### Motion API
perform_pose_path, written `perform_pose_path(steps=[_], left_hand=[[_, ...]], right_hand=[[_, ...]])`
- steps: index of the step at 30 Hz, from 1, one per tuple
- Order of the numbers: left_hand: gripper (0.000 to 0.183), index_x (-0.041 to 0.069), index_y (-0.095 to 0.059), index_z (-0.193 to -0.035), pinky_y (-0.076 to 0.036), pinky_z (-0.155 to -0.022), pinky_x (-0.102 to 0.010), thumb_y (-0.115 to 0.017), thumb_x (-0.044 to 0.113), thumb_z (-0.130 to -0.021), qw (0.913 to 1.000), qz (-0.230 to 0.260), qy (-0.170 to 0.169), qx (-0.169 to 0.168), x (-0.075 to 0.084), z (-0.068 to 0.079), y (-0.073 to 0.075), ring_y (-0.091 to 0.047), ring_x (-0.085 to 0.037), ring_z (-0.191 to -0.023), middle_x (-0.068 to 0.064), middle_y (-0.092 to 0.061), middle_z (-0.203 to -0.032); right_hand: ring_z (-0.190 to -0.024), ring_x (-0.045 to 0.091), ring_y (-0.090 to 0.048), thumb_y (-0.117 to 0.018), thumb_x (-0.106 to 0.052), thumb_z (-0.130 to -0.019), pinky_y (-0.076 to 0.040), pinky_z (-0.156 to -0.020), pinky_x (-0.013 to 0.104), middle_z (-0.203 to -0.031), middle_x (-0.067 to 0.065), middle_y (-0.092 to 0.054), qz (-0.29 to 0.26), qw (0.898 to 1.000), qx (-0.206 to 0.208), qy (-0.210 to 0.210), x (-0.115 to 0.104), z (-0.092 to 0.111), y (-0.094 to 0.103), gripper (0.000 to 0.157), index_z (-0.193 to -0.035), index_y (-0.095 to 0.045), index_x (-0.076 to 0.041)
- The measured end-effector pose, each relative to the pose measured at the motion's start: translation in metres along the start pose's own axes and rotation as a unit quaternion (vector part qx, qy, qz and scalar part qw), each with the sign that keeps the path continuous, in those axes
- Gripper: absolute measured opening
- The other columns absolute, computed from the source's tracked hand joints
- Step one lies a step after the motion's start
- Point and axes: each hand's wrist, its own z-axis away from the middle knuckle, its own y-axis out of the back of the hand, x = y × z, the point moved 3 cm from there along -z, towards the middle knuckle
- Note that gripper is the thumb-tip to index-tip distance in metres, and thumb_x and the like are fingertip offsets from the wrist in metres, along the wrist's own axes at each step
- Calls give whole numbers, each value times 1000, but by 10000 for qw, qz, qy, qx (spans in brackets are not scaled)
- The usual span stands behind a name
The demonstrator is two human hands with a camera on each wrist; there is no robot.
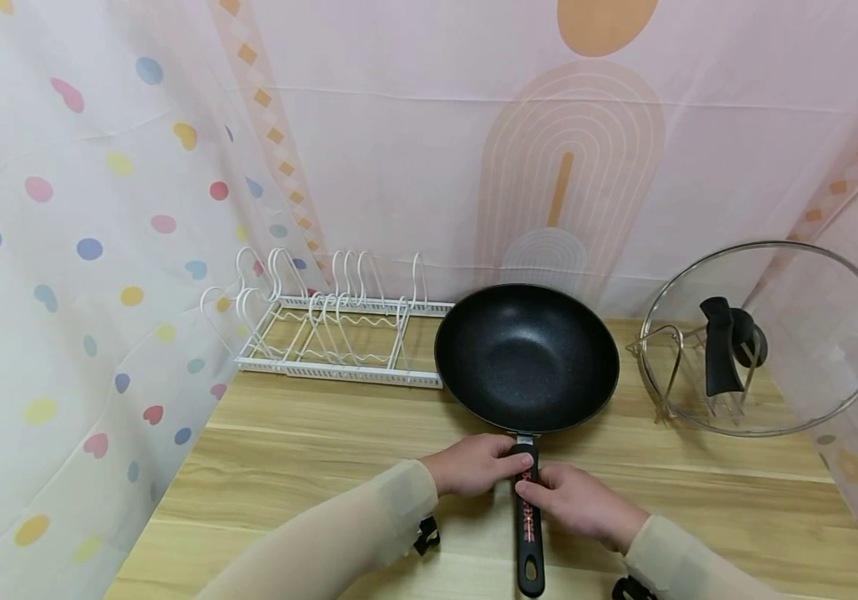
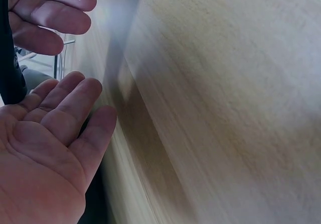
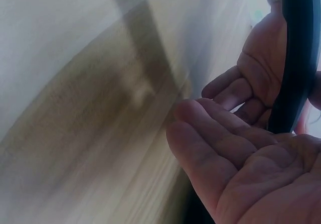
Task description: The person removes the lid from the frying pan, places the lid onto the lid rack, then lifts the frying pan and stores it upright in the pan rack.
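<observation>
Two hands are clamped on the handle (image 1: 528,518) of the black pan (image 1: 526,358): the left hand (image 1: 471,464) nearer the bowl, the right hand (image 1: 585,502) just behind. Thumbs are laid on top; the other fingers (image 2: 75,108) are passed beneath, nearly straight in both wrist views, so that the handle is pinched from above and below. The handle is held above the desk (image 1: 324,433), by which room is left for the fingers under it. A two-handed hold is probably favoured by the weight lying forward. The bowl is set beyond the hands, hollow side up; whether its base is borne by the desk cannot be told. The right end of the white rack (image 1: 357,375) is hidden by the pan's rim; contact cannot be judged. The rack's upright loops are ranged in rows, presumably for items stood on edge. At far right, a glass lid (image 1: 811,333) is propped tilted in a wire stand (image 1: 676,354), its black knob (image 1: 721,350) outward, presumably so that it is easily grasped. Patterned cloth (image 1: 369,167) is hung behind.
</observation>
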Motion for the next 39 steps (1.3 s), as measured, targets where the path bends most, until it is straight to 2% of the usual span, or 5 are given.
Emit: perform_pose_path(steps=[8,16,27,34,39], left_hand=[[37,25,-66,-89,-45,-77,-26,-50,53,-108,9999,36,78,105,1,-2,-1,-57,-9,-83,9,-63,-87],[40,23,-65,-87,-42,-71,-25,-50,53,-108,9994,253,190,110,1,-3,-2,-54,-9,-77,8,-56,-79],[43,22,-71,-96,-48,-85,-28,-48,57,-107,9977,476,457,162,2,-8,-6,-58,-10,-89,8,-66,-95],[47,18,-68,-86,-43,-74,-26,-52,57,-105,9924,1042,590,282,2,-11,-11,-56,-12,-79,6,-60,-80],[49,15,-72,-88,-45,-74,-25,-52,55,-106,9837,1668,629,223,0,-15,-15,-59,-11,-79,6,-66,-83]], right_hand=[[-73,18,-43,-61,-36,-106,-32,-63,29,-77,-2,-42,-79,10000,-48,-20,0,-1,-2,31,-90,-66,-9],[-70,17,-41,-63,-33,-104,-32,-60,27,-76,-3,-44,-313,9991,-246,118,0,0,-4,29,-92,-66,-7],[-80,19,-51,-68,-25,-100,-38,-69,28,-87,1,-56,-680,9968,-393,129,3,-3,-11,22,-101,-64,-4],[-82,19,-54,-69,-20,-97,-42,-71,27,-92,3,-60,-1011,9942,-352,143,1,-3,-15,22,-106,-63,0],[-82,18,-59,-69,-15,-93,-47,-74,26,-95,5,-66,-1371,9897,-357,191,-2,-3,-20,25,-109,-62,4]])
